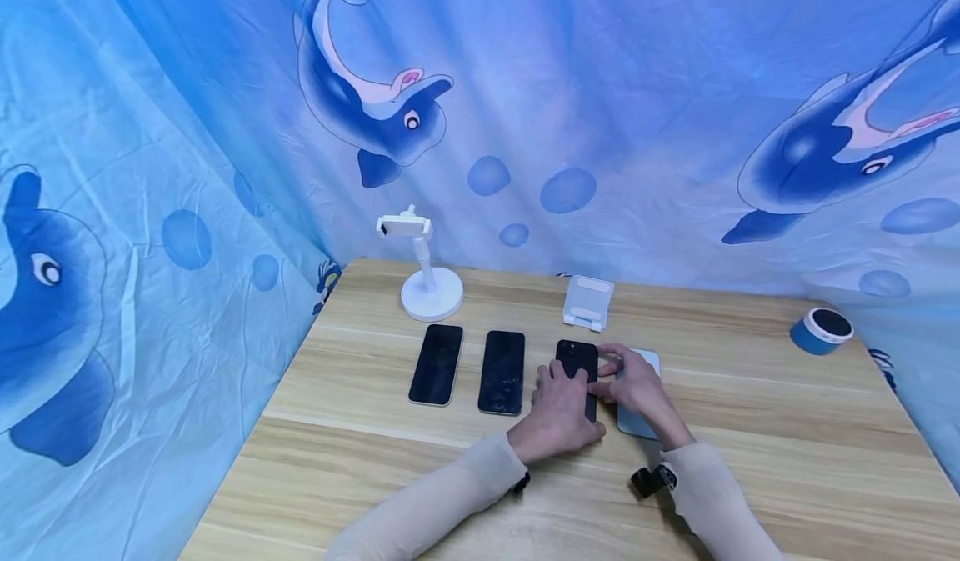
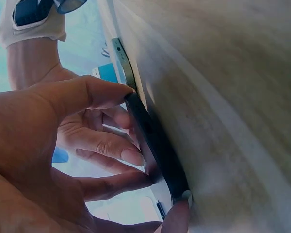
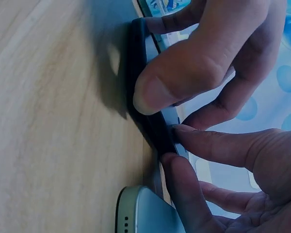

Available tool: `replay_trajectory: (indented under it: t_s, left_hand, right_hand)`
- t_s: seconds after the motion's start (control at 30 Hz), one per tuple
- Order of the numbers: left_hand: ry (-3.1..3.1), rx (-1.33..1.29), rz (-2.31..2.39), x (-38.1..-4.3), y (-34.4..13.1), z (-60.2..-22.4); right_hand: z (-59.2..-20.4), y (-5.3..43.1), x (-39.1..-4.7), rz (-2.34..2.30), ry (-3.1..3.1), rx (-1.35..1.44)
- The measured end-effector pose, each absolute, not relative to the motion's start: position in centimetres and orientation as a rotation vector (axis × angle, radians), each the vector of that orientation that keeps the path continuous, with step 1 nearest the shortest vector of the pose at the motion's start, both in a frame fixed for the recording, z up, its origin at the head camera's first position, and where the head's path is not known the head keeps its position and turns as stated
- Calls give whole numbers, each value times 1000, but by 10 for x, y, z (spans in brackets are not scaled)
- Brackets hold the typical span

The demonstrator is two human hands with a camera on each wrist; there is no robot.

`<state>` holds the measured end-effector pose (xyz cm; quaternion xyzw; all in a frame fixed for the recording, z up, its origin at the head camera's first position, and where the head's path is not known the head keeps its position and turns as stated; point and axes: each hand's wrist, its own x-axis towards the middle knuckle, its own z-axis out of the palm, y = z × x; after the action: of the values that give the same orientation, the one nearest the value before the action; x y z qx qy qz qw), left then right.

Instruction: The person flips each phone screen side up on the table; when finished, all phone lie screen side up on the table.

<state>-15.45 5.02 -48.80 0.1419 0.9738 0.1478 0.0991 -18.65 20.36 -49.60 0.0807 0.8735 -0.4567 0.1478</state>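
A black phone [image 1: 576, 351] lies back side up, its camera lenses at the far end. My left hand [image 1: 558, 413] spans it, and in the left wrist view the thumb and fingers grip the phone [image 2: 157, 145] by its edges. From the right, my right hand [image 1: 636, 384] pinches the long side; in the right wrist view its thumb and a finger meet the rim of the phone [image 3: 137, 53], which is tilted close over the table. Partly under my right hand is a light blue phone [image 1: 636, 424].
Two dark-screened phones, one [image 1: 437, 365] and another [image 1: 502, 373], lie to the left. Behind them stands a white phone holder [image 1: 432, 296] on a round base. A small folding stand [image 1: 588, 301] is at the back edge, and a blue round container [image 1: 816, 334] at the far right.
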Motion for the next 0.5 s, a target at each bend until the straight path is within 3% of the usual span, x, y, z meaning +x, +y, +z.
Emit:
replay_trajectory:
  t_s: [0.5]
  left_hand:
    - [2833,429,583,-153,39,-488]
  right_hand:
    - [-496,205,-181,-1560,2395,135]
